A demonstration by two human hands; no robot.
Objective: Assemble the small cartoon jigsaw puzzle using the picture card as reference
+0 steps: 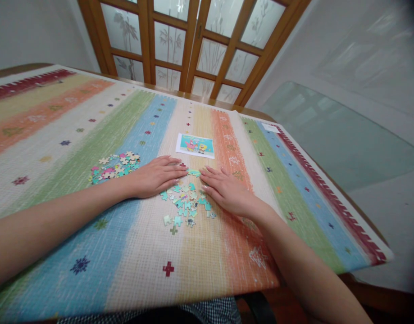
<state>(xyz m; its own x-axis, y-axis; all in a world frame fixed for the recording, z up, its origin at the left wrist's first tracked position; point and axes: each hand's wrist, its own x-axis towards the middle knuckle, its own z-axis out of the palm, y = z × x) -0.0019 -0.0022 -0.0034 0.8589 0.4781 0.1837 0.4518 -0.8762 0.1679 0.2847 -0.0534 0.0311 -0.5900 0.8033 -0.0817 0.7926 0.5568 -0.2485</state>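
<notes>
My left hand [157, 175] lies flat on the striped tablecloth [92, 135], fingers stretched out to the right. Opposite it my right hand [227, 189] also rests flat, fingers pointing left. The fingertips of both hands meet around a small teal jigsaw piece [194, 173]. Between and below the hands lies a loose heap of teal puzzle pieces [185, 204]. A second heap of mixed pink, cream and teal pieces [115, 167] sits left of my left wrist. A small cartoon reference picture [195, 145] lies just beyond the hands.
The table's right edge [331, 198] and near edge [193, 299] drop off close by. A wooden-framed frosted-glass door [189, 45] stands behind the table. A small white card [270, 128] lies at the far right corner.
</notes>
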